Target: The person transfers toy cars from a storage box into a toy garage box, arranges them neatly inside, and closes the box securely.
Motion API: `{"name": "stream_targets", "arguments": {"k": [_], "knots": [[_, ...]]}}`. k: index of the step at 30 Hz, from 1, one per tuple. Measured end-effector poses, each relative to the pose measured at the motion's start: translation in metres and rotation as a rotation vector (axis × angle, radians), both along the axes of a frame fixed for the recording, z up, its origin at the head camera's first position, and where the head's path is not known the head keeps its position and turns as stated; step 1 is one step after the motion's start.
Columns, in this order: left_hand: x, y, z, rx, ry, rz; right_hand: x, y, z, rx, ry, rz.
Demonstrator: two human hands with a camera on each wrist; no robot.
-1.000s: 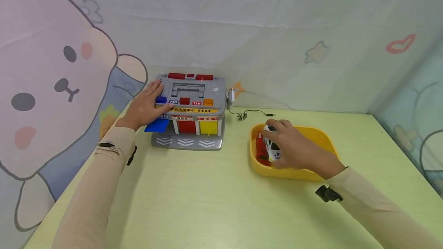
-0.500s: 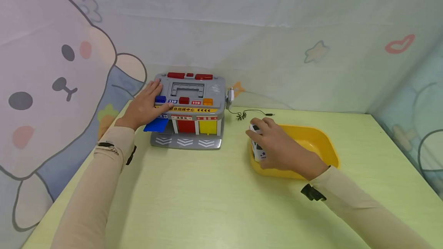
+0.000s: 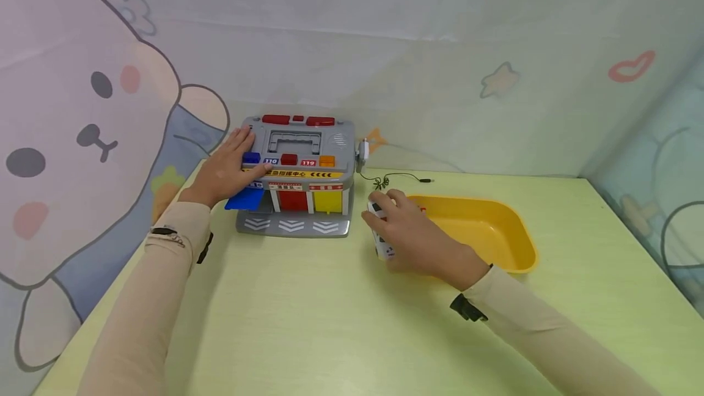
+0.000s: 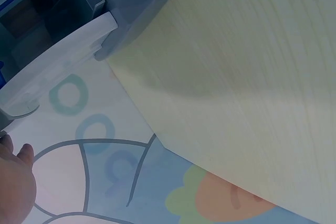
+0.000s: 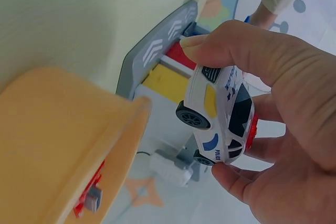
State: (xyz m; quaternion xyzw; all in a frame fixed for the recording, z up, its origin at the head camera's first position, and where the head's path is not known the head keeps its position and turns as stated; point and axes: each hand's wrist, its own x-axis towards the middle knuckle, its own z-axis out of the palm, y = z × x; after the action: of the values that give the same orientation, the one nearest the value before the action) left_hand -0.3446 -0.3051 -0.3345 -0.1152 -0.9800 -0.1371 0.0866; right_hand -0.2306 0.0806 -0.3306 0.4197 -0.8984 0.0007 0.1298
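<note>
A white toy police car [image 3: 383,245] hangs just left of the yellow bin [image 3: 489,240], pinched between the thumb and fingers of my right hand [image 3: 420,234]. In the right wrist view the police car [image 5: 223,111] shows black wheels, dark windows and a red roof light. My left hand [image 3: 222,170] rests on the left end of the grey toy rescue station [image 3: 341,176], fingers straight over its top and thumb along the front. The station's blue door [image 3: 244,199] is swung up; its red door [image 3: 294,200] and yellow door [image 3: 328,201] are down.
A red toy [image 5: 86,198] with a grey part lies inside the bin. Behind, a thin black cord [image 3: 404,176] with a plug runs from the station's right side. A printed cloth [image 3: 412,72] hangs along the back of the pale green table [image 3: 286,304].
My right hand has lifted the police car out of the yellow bin and carried it left past the rim. My left hand stays on the station.
</note>
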Motion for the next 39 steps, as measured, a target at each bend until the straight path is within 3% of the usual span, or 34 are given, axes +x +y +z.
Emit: {"name": "stream_targets", "arguments": {"k": [20,39], "knots": [[-0.001,-0.003,-0.003,0.015,0.018,-0.01,0.006,-0.041,-0.016,0.048,-0.157,-0.036],[0.0,0.0,-0.002,0.02,0.013,-0.017,0.001,-0.074,-0.03,0.042,-0.214,-0.022]]}}
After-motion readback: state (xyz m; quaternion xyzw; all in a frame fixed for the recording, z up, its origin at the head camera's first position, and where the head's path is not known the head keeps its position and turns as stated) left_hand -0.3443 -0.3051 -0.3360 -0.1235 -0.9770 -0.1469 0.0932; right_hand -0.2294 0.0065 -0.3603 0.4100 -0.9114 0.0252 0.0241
